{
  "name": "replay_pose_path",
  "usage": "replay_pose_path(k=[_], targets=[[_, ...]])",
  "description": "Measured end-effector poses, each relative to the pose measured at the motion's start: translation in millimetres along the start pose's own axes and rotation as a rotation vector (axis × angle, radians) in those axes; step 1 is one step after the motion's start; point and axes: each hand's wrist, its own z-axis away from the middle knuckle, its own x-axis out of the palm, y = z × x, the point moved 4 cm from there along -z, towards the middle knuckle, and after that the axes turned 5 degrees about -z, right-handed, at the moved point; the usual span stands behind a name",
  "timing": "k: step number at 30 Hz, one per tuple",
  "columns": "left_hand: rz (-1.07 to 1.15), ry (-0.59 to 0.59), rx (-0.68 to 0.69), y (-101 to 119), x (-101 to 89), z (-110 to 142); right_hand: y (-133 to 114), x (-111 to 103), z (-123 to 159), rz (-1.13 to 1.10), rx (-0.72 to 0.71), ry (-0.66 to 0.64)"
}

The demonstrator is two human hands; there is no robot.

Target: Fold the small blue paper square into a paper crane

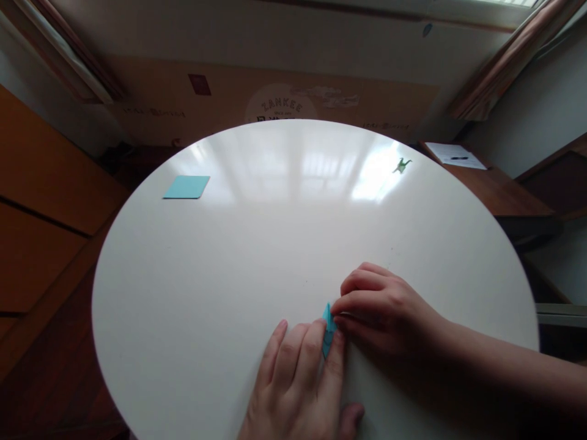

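Note:
A small folded piece of blue paper (328, 327), narrow and pointed at its far end, lies on the white table near the front. My left hand (298, 373) rests palm down and holds the paper against the tabletop, its index and middle fingertips on either side of it. From the right, my right hand (389, 305) pinches the paper's upper right edge between thumb and index finger. Fingers cover parts of the paper, so its full folded shape is hidden.
A flat stack of light blue square paper (186, 187) lies at the table's far left. Near the far right edge sits a small green folded figure (402, 165). Beyond the round white table (206, 275), a wooden desk holds white sheets (454, 155) and a dark pen (459, 158).

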Motion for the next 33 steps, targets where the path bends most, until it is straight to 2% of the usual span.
replay_pose_path(k=[6, 9, 15, 18, 25, 33], targets=[[0.014, 0.039, 0.011, -8.9, -5.4, 0.8, -0.6, 1.7, 2.0, 0.050, -0.042, 0.005], [0.037, 0.022, 0.016, -12.7, -6.2, 0.3, -1.8, 2.7, 2.2, 0.089, -0.060, 0.015], [0.100, 0.019, -0.027, -10.7, -3.1, 0.9, -8.5, 1.9, 5.7, 0.165, -0.150, 0.059], [0.114, 0.048, -0.044, -9.7, -1.4, 0.4, -10.3, 3.2, 7.9, 0.170, -0.192, 0.029], [0.104, 0.078, -0.042, -10.0, 0.8, 1.4, -6.0, 7.0, 8.3, 0.100, -0.144, -0.009], [0.105, 0.100, -0.033, -9.5, 2.0, 1.5, -6.6, 8.4, 5.8, 0.137, -0.121, -0.036]])
